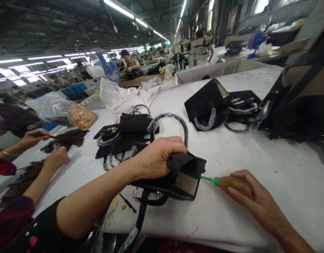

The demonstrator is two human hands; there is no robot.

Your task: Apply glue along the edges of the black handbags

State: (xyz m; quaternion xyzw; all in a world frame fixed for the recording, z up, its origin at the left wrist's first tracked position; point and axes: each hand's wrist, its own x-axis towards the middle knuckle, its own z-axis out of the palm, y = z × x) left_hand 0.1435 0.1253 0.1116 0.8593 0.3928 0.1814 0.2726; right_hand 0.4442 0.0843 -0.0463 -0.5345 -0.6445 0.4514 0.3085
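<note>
My left hand [158, 156] is closed over the top of a small black handbag [181, 175] lying on the white table [269, 168], pressing its flap down. My right hand [247, 191] grips an amber squeeze bottle [231, 183] with a green nozzle. The nozzle tip touches the bag's open side, by its tan lining. A plastic-wrapped handle [174, 119] arcs up behind my left hand.
A pile of black bags [125, 135] lies behind. More black bags [219, 107] sit at the right back, with a big one [296, 105] at far right. At the left, another person's hands [43, 147] work on dark brown pieces [68, 138]. A plastic sack [64, 112] and a fan [106, 66] stand beyond.
</note>
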